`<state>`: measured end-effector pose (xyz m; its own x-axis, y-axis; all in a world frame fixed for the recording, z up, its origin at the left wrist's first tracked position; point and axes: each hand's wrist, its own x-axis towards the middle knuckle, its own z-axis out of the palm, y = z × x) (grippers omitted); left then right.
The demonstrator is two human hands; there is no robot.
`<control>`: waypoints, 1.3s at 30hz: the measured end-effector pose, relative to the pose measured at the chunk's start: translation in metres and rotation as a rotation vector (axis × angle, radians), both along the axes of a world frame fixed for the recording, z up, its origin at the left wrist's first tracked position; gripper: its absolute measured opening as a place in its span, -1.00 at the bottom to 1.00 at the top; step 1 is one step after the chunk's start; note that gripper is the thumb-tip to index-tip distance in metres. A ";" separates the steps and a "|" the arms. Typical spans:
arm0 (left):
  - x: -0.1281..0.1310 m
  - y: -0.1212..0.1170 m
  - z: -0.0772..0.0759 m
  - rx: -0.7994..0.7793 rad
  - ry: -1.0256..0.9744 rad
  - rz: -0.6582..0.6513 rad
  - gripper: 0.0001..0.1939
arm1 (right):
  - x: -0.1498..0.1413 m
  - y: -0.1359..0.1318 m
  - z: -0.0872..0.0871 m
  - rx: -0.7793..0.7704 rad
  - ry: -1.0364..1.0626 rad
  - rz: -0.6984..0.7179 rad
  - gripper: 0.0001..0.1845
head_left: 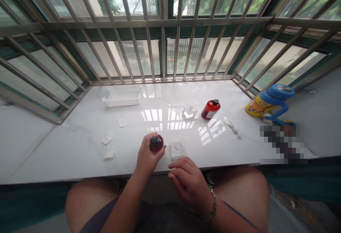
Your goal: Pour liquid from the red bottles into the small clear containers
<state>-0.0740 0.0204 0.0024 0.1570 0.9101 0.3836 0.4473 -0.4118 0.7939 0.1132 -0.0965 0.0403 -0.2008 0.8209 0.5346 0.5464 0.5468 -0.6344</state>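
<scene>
My left hand [148, 155] is wrapped round a dark red bottle [157, 145] with a black cap, near the front edge of the white counter. My right hand [186, 178], a bracelet on its wrist, hovers at the counter's edge with its fingers loosely bent and apart, holding nothing I can see. Just beyond its fingertips lies a small clear square dish [177, 150] with a small clear blob or piece in its middle. Farther back, a faceted clear glass piece [189, 111] stands beside a second red bottle [211, 109] with a black cap and a pale label.
A white perforated basket [122, 101] sits at the back left. Several thin whitish pieces, such as one flat round [122, 122], lie left of my hands. A crumpled white strip [232, 128] and a yellow-and-blue flask [266, 101] are on the right. Barred windows [165, 59] enclose the counter [66, 155].
</scene>
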 end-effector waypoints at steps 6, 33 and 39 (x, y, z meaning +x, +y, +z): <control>0.004 0.000 -0.001 0.004 0.005 0.042 -0.46 | -0.010 0.051 0.016 -0.045 0.018 -0.174 -0.81; 0.000 0.002 -0.006 -0.026 -0.012 0.018 -0.37 | -0.034 0.110 0.020 -0.136 0.005 -0.176 -0.73; 0.000 0.002 -0.005 -0.040 -0.030 -0.003 -0.38 | -0.018 0.112 0.020 -0.150 -0.004 -0.059 -0.74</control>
